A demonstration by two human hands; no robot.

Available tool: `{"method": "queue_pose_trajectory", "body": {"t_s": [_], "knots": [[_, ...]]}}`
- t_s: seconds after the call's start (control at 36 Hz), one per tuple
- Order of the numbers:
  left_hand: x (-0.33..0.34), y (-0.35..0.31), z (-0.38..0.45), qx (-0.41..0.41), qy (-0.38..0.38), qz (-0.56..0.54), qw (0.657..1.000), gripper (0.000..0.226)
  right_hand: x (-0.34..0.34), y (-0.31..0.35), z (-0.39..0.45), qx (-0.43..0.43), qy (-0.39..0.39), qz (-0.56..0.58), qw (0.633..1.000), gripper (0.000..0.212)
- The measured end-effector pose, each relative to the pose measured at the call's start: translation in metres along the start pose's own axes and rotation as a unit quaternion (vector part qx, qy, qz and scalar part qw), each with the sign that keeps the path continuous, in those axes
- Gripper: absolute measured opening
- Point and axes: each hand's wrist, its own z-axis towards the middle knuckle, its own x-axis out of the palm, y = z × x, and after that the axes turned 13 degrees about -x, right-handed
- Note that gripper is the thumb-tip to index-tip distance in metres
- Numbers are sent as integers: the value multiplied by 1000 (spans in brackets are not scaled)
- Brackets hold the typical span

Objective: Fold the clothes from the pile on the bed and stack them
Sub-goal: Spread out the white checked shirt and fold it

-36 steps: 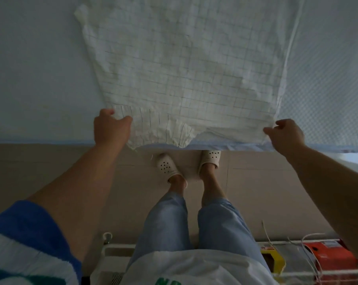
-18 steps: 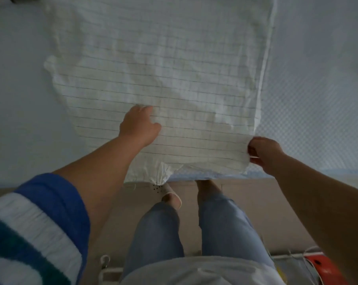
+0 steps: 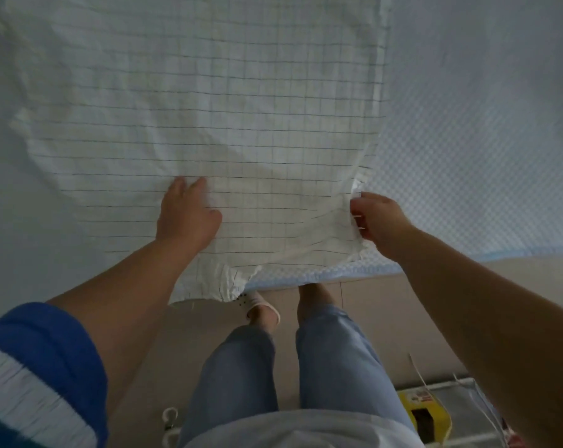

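**Checked garment spread on bed, both hands at its near hem**

Head view: A white garment [image 3: 209,101] with a thin dark grid lies spread flat on the bed [image 3: 487,140], which has a pale blue textured cover. Its gathered near corner hangs just over the bed's edge, above the floor [image 3: 380,318].

The left hand [image 3: 186,215] rests palm down on the cloth near the hem, fingers extended and flat. The right hand [image 3: 378,219] pinches the garment's right near corner, fingers curled on bunched fabric.

The person stands against the bed in light blue jeans [image 3: 335,360] and a white perforated slipper [image 3: 257,302]. A blue and white striped sleeve [image 3: 37,367] covers the left upper arm.

At lower right a yellow box [image 3: 425,412] sits in a white rack; its label carries red marks, too blurred to read. No other writing is legible.
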Motion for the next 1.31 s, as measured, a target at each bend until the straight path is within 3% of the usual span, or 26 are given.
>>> {"method": "queue_pose_trajectory", "body": {"t_s": [0.08,0.25,0.31,0.42,0.53,0.67,0.81,0.89,1.0,1.06,1.17,1.22,1.31], "knots": [[1,2,0,2,-1,-9,1000,66,3,-4,0,-24,-70,-102,992,25],[5,12,-3,-32,2,29,999,87,-3,-16,-13,-71,-180,-163,967,30],[8,18,-3,-63,21,42,997,97,-3,-21,-19,-56,-174,-178,967,26],[10,32,2,-55,17,43,997,106,-4,-32,-25,33,-76,-83,993,21],[14,44,6,-46,-10,62,997,111,-11,-42,-25,5,-9,-161,987,8],[17,66,9,-49,-3,80,996,116,-12,-59,-34,30,-46,-111,992,14],[9,93,15,-51,17,77,996,115,-5,-78,-46,44,-87,-274,957,26],[-1,102,16,-57,37,87,994,112,-6,-80,-55,85,-69,-243,964,30],[-13,108,9,-68,42,129,988,117,-8,-64,-60,70,-118,-187,973,32],[-13,110,0,-46,4,160,986,119,-6,-54,-61,76,-107,-143,981,38],[13,95,-25,138,-37,192,971,108,2,-52,-56,78,-9,-227,971,47],[33,85,-36,195,-13,193,961,95,5,-56,-51,57,-26,-267,962,36],[51,81,-38,174,24,236,956,87,2,-59,-42,27,-95,-363,927,24]]}}
